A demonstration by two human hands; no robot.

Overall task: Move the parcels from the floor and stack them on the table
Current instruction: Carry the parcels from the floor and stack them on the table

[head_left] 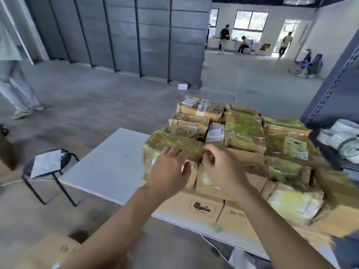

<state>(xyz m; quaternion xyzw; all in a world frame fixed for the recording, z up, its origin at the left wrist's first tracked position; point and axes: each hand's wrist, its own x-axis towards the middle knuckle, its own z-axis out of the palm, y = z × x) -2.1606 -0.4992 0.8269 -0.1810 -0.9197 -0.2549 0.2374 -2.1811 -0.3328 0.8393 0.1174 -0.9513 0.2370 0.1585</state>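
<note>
Stacking under way: my left grip (171,166) lies flat, fingers apart, on a taped parcel (174,141) topping the stack (244,133) on the bench's (108,162) right half. My right grip (221,167) curls beside it; whether it is clamped I cannot tell. A nudge could tip the uneven parcels (295,202) at the front edge.

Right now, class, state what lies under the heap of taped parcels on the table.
Printed cardboard boxes sit beneath the taped parcels, on the white table. Their tops are covered.

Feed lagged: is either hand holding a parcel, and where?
Left hand presses flat on top of the taped parcel. Right hand curls its fingers at an edge of the brown parcel; grip cannot be told.
</note>
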